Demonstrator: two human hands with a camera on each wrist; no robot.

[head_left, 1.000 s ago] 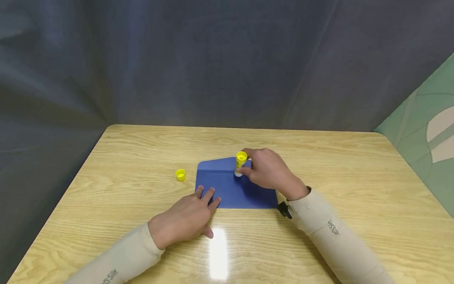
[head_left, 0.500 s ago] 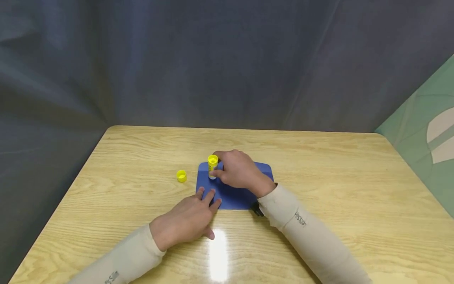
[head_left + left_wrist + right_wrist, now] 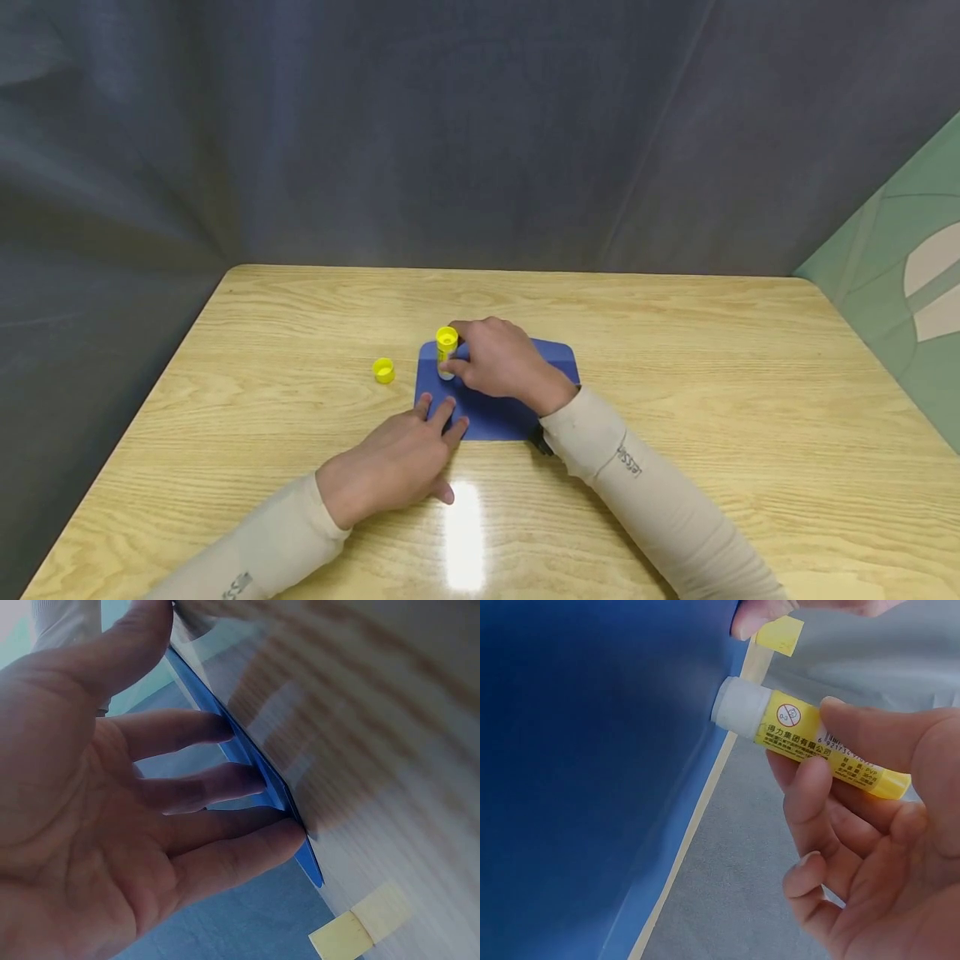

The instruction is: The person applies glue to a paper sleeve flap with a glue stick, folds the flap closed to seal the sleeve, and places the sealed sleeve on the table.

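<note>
A blue envelope (image 3: 495,419) lies on the table with its flap (image 3: 555,350) folded out at the far side. My right hand (image 3: 498,358) pinches an uncapped yellow glue stick (image 3: 447,354) between thumb and fingers. In the right wrist view the white end of the glue stick (image 3: 742,707) meets the blue paper near the flap crease. My left hand (image 3: 397,458) rests its spread, straight fingertips on the envelope's near left part. The left wrist view shows those fingers (image 3: 225,851) touching the blue edge. To the left of the envelope sits the yellow cap (image 3: 384,372).
The wooden table (image 3: 712,358) stretches out on all sides of the envelope. A dark curtain (image 3: 480,133) hangs behind and along the left of the table. Green patterned cloth (image 3: 900,275) shows at the right.
My right hand has slid the glue stick leftward along the envelope, mostly in the first half second, then only slightly. The left hand and the cap stay in place.
</note>
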